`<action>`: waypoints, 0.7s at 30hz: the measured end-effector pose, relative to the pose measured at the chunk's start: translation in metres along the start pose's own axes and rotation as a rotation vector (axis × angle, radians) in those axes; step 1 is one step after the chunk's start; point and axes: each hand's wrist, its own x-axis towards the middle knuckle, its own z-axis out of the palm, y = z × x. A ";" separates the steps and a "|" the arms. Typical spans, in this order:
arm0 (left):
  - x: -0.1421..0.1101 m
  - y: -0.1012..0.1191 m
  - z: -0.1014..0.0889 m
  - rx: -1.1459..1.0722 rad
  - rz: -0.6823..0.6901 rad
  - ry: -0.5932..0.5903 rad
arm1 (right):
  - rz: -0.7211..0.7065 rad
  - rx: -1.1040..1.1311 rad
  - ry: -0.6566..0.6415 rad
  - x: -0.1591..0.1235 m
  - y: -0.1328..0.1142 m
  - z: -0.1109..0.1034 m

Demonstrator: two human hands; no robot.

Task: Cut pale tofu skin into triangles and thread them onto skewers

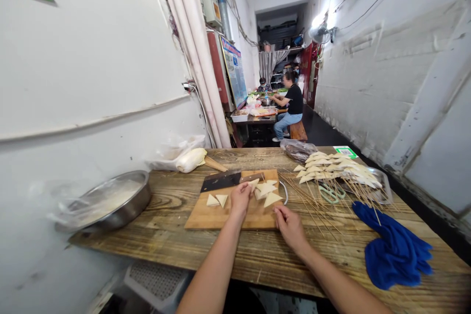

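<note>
My left hand [241, 199] is closed above the wooden cutting board [206, 218], pinching a pale triangular tofu slice [253, 183] at its fingertips. Just right of it, several more tofu triangles [273, 199] lie in a loose group on the board, and two others [222, 200] sit apart on its left side. My right hand [290, 225] is at the board's right edge, thumb and fingers pressed together; whatever is between them is too thin or hidden to make out. Across the back of the board rests a cleaver [222, 181]. Loose bamboo skewers [312, 206] lie right of the board.
Skewered triangles [331, 167] are piled on a metal tray [384, 186] at right, near green-handled scissors [331, 194] and a blue glove [395, 250]. A steel basin [142, 196] stands left; a cabbage [191, 159] lies behind. Farther off, a person [292, 103] sits at another table.
</note>
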 end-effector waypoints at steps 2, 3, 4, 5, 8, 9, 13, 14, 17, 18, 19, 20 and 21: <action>-0.004 0.006 -0.007 -0.223 -0.131 -0.024 | -0.057 -0.086 -0.045 -0.003 -0.001 -0.001; -0.005 0.008 -0.011 -0.316 -0.179 -0.041 | -0.084 -0.123 -0.074 -0.004 -0.001 -0.001; -0.007 0.009 -0.016 -0.391 -0.218 -0.054 | -0.108 -0.157 -0.105 -0.006 -0.002 -0.001; -0.007 0.010 -0.020 -0.447 -0.245 -0.066 | -0.130 -0.185 -0.136 -0.008 -0.003 -0.001; -0.006 0.010 -0.029 -0.550 -0.289 -0.093 | -0.176 -0.231 -0.203 -0.011 -0.006 0.000; -0.005 0.010 -0.030 -0.573 -0.300 -0.099 | -0.184 -0.237 -0.214 -0.012 -0.006 0.000; 0.000 0.010 -0.030 -0.629 -0.359 -0.069 | -0.195 -0.249 -0.238 -0.013 -0.006 -0.001; 0.000 0.011 -0.029 -0.633 -0.378 -0.058 | -0.197 -0.251 -0.242 -0.013 -0.006 -0.001; 0.001 0.014 -0.027 -0.627 -0.439 -0.032 | -0.206 -0.258 -0.255 -0.015 -0.006 -0.001; 0.001 0.015 -0.026 -0.620 -0.458 -0.022 | -0.206 -0.262 -0.259 -0.015 -0.006 -0.001; 0.000 0.017 -0.025 -0.612 -0.473 -0.012 | -0.203 -0.266 -0.265 -0.016 -0.006 -0.001; 0.000 0.018 -0.024 -0.603 -0.482 -0.002 | -0.195 -0.272 -0.272 -0.016 -0.006 -0.001; 0.000 0.019 -0.024 -0.593 -0.492 0.009 | -0.183 -0.279 -0.277 -0.016 -0.007 -0.001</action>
